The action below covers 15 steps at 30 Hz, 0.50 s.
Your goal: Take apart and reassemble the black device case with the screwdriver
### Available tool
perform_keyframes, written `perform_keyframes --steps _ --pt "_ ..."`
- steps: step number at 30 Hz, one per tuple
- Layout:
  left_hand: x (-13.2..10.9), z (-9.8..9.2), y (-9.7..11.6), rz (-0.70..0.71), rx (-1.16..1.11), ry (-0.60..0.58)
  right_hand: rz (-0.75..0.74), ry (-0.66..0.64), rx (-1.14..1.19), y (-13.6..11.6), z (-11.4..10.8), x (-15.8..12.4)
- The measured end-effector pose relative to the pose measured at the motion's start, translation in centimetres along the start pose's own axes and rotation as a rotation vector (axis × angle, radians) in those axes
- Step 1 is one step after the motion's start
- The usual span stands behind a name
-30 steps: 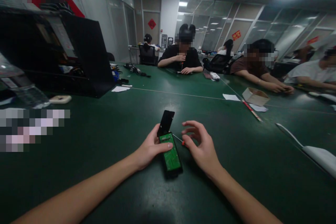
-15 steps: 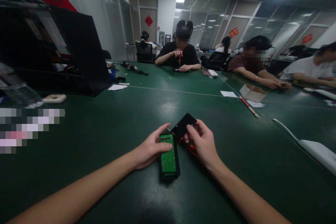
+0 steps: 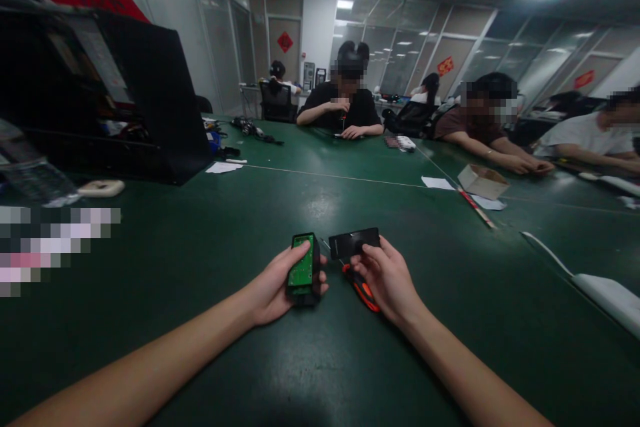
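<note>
My left hand [image 3: 274, 288] is wrapped round a black casing with a green circuit board [image 3: 303, 269] in it, tilted up off the green table [image 3: 200, 267]. My right hand [image 3: 387, 278] pinches a flat black cover piece [image 3: 353, 242] by its near edge, holding it level just right of the casing. A screwdriver with an orange and black handle [image 3: 361, 288] lies on the table under my right hand, partly hidden by the fingers.
A large open black case [image 3: 115, 93] stands at the left with a pale flat object [image 3: 101, 187] before it. Across the table sit several people at work. A small cardboard box [image 3: 483, 181], paper sheets [image 3: 437, 182] and a white object [image 3: 600, 290] lie to the right.
My right hand took the black cover off the casing and carried it to the right. My left hand lifted and tilted the casing with the board towards me.
</note>
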<state>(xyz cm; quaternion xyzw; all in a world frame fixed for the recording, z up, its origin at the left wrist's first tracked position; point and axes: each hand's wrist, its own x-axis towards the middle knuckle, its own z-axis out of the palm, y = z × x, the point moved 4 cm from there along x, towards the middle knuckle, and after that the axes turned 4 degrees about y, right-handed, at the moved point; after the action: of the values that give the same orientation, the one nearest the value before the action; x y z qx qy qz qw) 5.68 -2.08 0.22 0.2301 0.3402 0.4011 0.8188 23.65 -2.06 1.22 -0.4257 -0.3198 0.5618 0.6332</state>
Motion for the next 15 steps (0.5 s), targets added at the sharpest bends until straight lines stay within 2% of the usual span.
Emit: perform_keyframes --steps 6,15 --pt "-0.21 0.51 0.21 0.098 0.003 -0.138 0.126 -0.001 0.061 0.9 -0.48 0.73" --pt "-0.19 0.42 0.43 0.118 0.147 -0.166 0.167 -0.003 0.176 0.9 -0.23 0.75"
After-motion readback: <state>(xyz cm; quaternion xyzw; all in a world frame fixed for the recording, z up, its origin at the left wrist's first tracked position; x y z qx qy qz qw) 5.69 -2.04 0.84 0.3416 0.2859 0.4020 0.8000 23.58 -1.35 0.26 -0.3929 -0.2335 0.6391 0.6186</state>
